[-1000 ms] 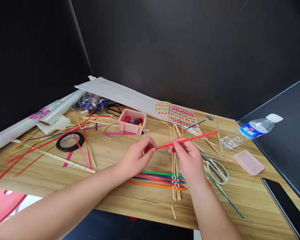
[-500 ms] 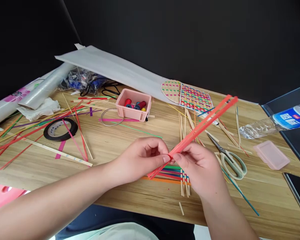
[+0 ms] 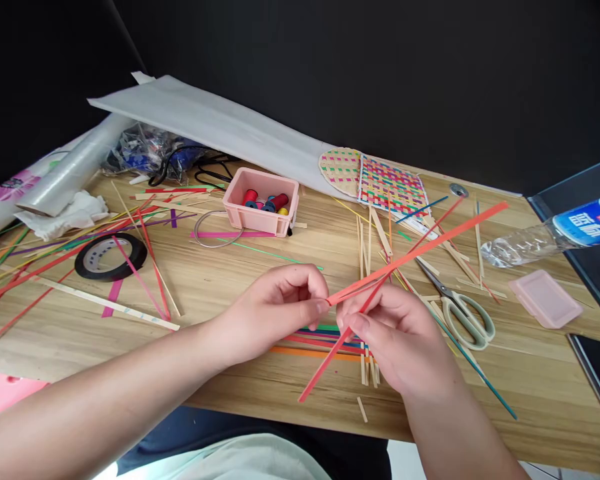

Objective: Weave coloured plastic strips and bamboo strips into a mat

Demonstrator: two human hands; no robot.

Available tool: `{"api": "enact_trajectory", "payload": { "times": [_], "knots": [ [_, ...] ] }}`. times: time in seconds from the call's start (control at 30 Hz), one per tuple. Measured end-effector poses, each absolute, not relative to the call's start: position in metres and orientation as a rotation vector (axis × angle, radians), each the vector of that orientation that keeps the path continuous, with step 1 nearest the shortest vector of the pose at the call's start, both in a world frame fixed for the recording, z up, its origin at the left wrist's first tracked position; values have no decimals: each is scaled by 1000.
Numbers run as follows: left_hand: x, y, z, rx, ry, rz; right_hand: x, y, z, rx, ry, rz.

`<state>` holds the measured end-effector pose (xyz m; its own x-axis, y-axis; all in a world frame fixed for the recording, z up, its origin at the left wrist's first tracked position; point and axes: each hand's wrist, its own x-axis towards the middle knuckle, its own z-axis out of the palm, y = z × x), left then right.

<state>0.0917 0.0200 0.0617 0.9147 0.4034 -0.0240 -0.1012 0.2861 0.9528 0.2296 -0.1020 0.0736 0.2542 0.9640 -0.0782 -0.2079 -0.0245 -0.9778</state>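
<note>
My left hand [image 3: 283, 303] is closed in a pinch on the end of an orange-red strip [image 3: 445, 238], which slants up to the right. Between the thumb and fingers of my right hand [image 3: 400, 337] is a red strip [image 3: 325, 365], its lower end pointing down left. The two strips cross just above my right fingers. Partly hidden beneath both hands, a loose weave of coloured strips [image 3: 320, 340] and pale upright strips [image 3: 364, 367] lies on the wooden table [image 3: 240, 393]. Scissors [image 3: 465, 320] with pale handles lie right of my right hand.
A pink box [image 3: 260, 221] holds thread spools. At left are black tape [image 3: 111, 257] and scattered strips [image 3: 153, 260]. Woven pieces [image 3: 393, 183] lie at the back. A plastic bottle [image 3: 585, 223], pink lid [image 3: 546, 299] and phone [image 3: 597, 370] are at right.
The bunched red strips have come apart into two crossing ones, one in each hand. My left hand has shifted slightly left, away from the right. The view has moved a little.
</note>
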Motion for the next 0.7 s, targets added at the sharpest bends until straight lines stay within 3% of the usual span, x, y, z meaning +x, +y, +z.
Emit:
{"api": "enact_trajectory", "payload": {
  "times": [0.27, 0.7],
  "knots": [
    [89, 23, 65, 1488, 261, 324, 230, -95, 74, -1188, -643, 991],
    [91, 22, 61, 1565, 277, 364, 229, -94, 71, -1426, -1012, 995]
  ]
}}
